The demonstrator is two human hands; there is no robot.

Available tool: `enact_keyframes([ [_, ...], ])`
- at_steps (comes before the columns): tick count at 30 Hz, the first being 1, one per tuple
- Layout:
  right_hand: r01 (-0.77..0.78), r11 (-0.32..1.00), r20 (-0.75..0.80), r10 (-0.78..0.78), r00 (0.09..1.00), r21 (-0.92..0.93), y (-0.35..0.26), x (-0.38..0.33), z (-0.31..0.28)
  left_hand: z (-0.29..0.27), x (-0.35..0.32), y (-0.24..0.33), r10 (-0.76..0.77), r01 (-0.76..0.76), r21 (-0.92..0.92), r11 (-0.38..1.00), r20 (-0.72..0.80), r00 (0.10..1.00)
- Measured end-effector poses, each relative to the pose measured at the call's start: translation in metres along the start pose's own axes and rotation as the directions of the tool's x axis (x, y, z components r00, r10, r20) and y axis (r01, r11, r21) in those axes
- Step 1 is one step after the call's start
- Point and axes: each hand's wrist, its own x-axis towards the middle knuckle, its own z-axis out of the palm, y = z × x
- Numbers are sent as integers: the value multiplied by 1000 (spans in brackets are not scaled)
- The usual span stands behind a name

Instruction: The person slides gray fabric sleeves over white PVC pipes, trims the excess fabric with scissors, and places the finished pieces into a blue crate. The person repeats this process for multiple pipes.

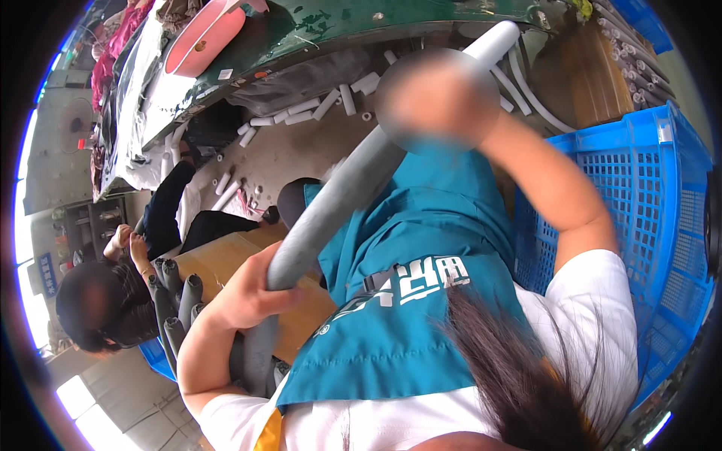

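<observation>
Fingers (pixel 282 297) round upward-rightward slanting foam tube (pixel 353 184)

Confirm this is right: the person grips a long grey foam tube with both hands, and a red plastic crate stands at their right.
Not quite. In the head view the plastic crate at the person's right is blue, not red. The rest holds: the left hand and right hand both grip the long grey foam tube.

concrete floor (pixel 293 154) — short white tube pieces (pixel 304 107) scattered across it.
</observation>
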Motion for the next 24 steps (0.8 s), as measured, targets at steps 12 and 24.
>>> enact_keyframes([
  [12,-102,950,-10,110,994,297,-50,0,1,6,3,-28,-67,71,-119,990,35,997],
  [24,-290,953,76,284,956,89,28,-86,3,-5,-16,-50,-184,182,92,979,8,983],
])
